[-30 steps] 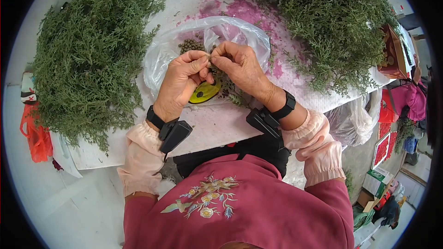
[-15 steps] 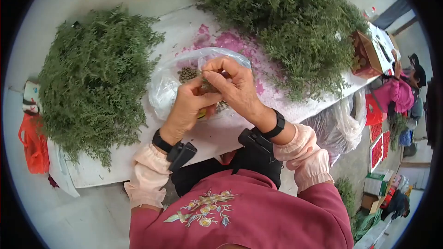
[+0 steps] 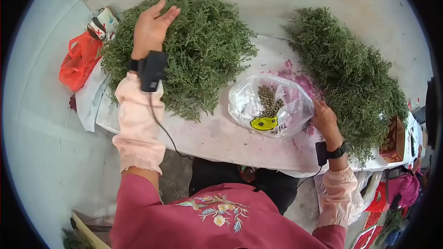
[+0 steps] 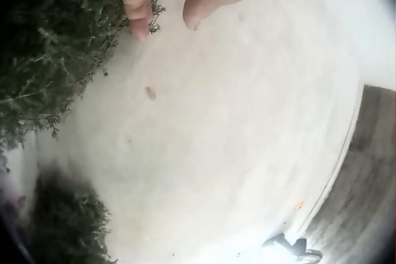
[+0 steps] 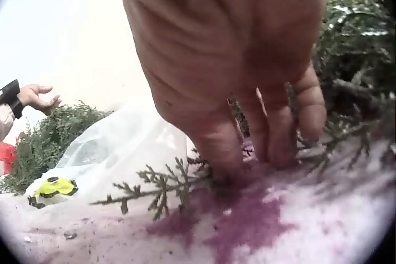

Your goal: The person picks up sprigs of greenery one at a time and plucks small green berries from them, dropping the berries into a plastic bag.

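Note:
My left hand [image 3: 151, 26] is raised over the left heap of green conifer sprigs [image 3: 203, 50], thumb and fingers apart. In the left wrist view its fingertips [image 4: 140, 29] show beside the foliage, with nothing held. My right hand [image 3: 324, 119] is low over the table, between a clear plastic bag [image 3: 237, 99] and the right heap of sprigs [image 3: 341, 60]. In the right wrist view its fingers [image 5: 281, 134] point down to the tabletop, beside a loose sprig [image 5: 164, 190]; the thumb is hidden. Small round brownish cones [image 3: 266, 96] and a yellow-and-black piece [image 3: 264, 123] are in the bag.
Pink stains [image 3: 288, 71] mark the white table cover [image 3: 207, 140]. A red plastic bag [image 3: 80, 62] hangs at the left end. At the right end stands a brown-red box [image 3: 393, 143], with a person in pink [image 3: 404, 189] beyond.
My hands were together over the plastic bag, fingers pinching. They have parted: the left went to the left heap, the right to the bag's right side. The head view has swung left.

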{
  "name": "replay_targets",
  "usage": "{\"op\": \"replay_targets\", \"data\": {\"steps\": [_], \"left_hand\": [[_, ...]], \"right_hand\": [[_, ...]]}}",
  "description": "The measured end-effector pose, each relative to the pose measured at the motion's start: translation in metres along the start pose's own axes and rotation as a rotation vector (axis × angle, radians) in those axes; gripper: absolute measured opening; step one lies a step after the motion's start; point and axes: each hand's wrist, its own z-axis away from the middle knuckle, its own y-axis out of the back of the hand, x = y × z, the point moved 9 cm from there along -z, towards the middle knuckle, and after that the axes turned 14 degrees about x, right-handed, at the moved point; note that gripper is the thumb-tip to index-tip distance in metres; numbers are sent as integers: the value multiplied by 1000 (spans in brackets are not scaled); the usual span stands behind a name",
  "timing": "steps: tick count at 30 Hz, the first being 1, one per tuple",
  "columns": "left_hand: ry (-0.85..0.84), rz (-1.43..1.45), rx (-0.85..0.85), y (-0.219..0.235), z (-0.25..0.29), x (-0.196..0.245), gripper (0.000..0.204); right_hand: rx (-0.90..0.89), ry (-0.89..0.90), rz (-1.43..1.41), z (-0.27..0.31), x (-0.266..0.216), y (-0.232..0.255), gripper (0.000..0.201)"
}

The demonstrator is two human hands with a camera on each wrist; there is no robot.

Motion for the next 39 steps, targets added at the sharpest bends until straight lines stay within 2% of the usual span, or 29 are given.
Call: {"op": "replay_targets", "data": {"steps": [4, 7, 8, 9, 10, 11, 12, 14, 18, 20, 21, 22, 23, 24, 25, 26, 28, 29, 31, 33, 34, 35, 37, 39], "left_hand": [[-77, 15, 89, 17, 2, 0, 41], [-311, -243, 134, 13, 23, -16, 43], [-276, -240, 118, 17, 20, -28, 43], [-234, -266, 30, 23, 8, -39, 44], [-191, -288, -64, 28, -7, -52, 44], [-130, -338, -25, 49, -34, -69, 41], [-73, -391, 16, 69, -58, -85, 39], [-96, -447, 96, 91, -80, -92, 37], [1, -574, 60, 92, -97, -92, 35], [-79, -635, -156, 70, -80, -78, 33], [-74, -632, -167, 69, -73, -71, 33], [-207, -684, -295, 56, -62, -58, 32], [-343, -729, -424, 41, -47, -47, 32], [-341, -722, -434, 35, -36, -41, 32], [-300, -647, -381, 32, -28, -34, 32], [-260, -572, -330, 26, -17, -29, 32], [-221, -497, -289, 7, 11, -25, 32], [-275, -562, -217, -2, 28, -21, 32], [-383, -694, -62, -19, 73, -19, 32], [-286, -724, -260, -60, 142, -51, 36], [-165, -705, -371, -75, 171, -72, 39], [-42, -682, -480, -88, 199, -93, 43], [93, -622, -671, -98, 245, -137, 54], [65, -599, -726, -103, 272, -168, 56]], "right_hand": [[73, 7, -28, 7, 2, -7, 36], [130, 29, -135, 8, -8, 4, 37], [140, 67, -273, 6, -19, 13, 37], [157, 101, -406, 4, -29, 21, 36], [37, 39, -386, 8, -27, 13, 35], [-81, -26, -370, 14, -23, 4, 34], [-59, -23, -306, 15, -18, 2, 32], [-19, -41, -228, 17, -9, -2, 31], [26, -126, -218, 28, 5, 4, 24], [159, -125, -121, 35, 13, 22, 21], [227, -123, -72, 38, 16, 31, 19], [230, -134, -67, 40, 19, 35, 19], [321, -164, -124, 42, 23, 46, 19], [412, -192, -180, 45, 28, 58, 19], [504, -219, -236, 48, 33, 70, 19], [511, -226, -229, 49, 33, 74, 19], [548, -258, -486, 49, 31, 80, 20], [563, -270, -619, 48, 29, 82, 20], [581, -238, -678, 44, 18, 85, 22], [609, -160, -797, 38, 1, 90, 25], [605, -158, -804, 35, -9, 93, 25], [546, -251, -1006, 33, -15, 89, 25], [404, -452, -1398, 37, -29, 75, 25], [329, -509, -1433, 44, -39, 70, 26]]}}
